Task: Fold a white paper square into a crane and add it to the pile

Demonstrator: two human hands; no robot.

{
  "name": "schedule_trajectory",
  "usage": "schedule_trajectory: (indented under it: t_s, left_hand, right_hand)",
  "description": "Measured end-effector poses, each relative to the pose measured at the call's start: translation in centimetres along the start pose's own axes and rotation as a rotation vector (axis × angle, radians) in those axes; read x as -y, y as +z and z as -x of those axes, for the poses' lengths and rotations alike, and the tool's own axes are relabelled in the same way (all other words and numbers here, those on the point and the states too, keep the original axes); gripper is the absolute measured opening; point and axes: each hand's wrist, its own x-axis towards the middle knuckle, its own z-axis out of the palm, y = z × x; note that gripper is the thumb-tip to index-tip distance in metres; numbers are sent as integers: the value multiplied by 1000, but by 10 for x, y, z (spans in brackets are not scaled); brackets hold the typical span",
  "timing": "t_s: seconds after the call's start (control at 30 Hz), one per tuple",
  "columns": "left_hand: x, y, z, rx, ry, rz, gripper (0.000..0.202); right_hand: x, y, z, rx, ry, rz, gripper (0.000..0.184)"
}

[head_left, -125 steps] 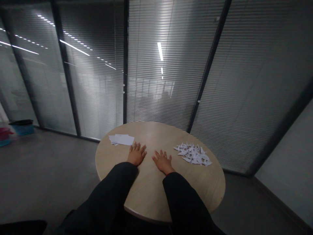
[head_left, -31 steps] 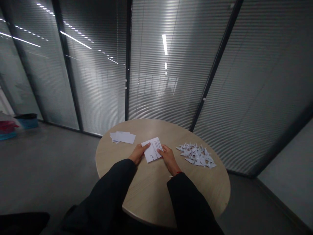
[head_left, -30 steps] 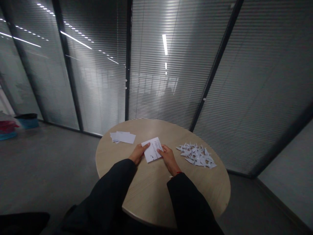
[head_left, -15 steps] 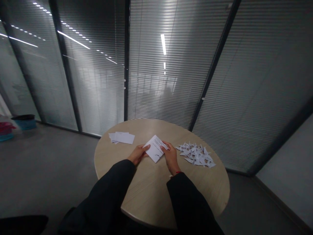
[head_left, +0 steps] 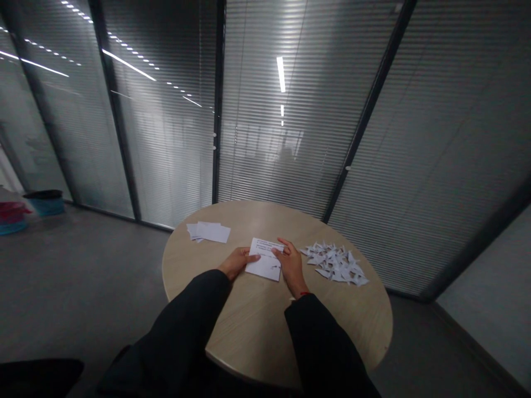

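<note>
A white sheet of paper [head_left: 265,260] with printed lines lies on the round wooden table [head_left: 249,326] between my hands. My left hand [head_left: 236,261] grips its left edge, fingers pinched on it. My right hand [head_left: 289,262] holds the right edge, thumb and fingers closed over the far corner. Both arms are in black sleeves.
A small stack of white sheets [head_left: 208,231] lies at the table's far left. A heap of several folded white paper cranes [head_left: 335,262] lies to the right of my right hand. Glass walls with blinds stand behind the table. Coloured bins [head_left: 43,202] sit on the floor at far left.
My hands lay flat and empty on the table at first. They now hold one sheet, which has turned from a diagonal pose to lie squarer to me.
</note>
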Motion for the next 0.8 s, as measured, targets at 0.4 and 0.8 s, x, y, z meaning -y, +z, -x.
schedule_trajectory:
  t_s: [0.4, 0.8]
  left_hand:
    - [-2, -15, -2, 17, 34, -71, 46]
    - [-5, -30, -9, -62, 44, -93, 42]
  right_hand:
    - [10, 3, 9, 81, -14, 73, 53]
    - [9, -12, 5, 269, -193, 319, 41]
